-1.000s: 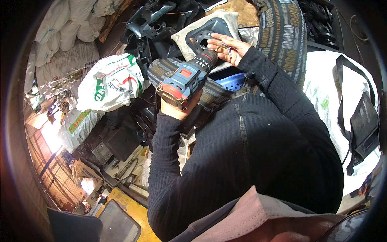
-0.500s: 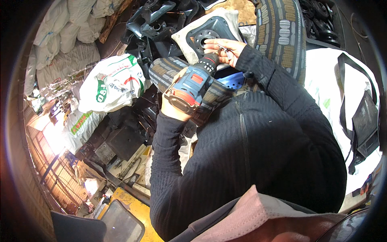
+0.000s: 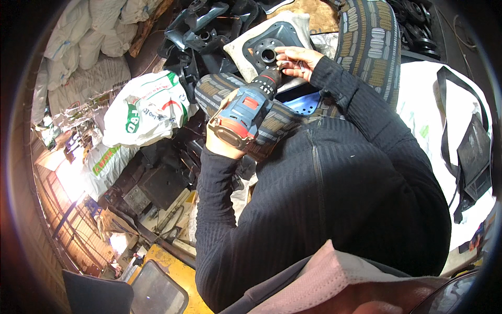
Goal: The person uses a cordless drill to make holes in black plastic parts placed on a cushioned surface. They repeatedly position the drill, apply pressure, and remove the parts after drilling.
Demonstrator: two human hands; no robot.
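My left hand is wrapped round a blue and red cordless drill, its black chuck directed up and right. At the chuck's tip, my right hand has its fingers drawn together on small silver metal pieces that look like screws; the fingers partly hide them. Just beyond both hands lies a dark grey part with a round, holed flange and a central bore. It rests on a pale, squarish padded base by my knees. A blue plate with small holes sits on my lap below the right hand.
Several dark moulded parts are heaped beyond my left knee. A white printed sack stands left, with more white sacks behind. Black round parts fill a bin at far right. A large white bag with black straps lies right.
My right hand has shifted slightly right, and its fingers have turned, showing less of the silver pieces. The drill has moved slightly left and down with my left hand.
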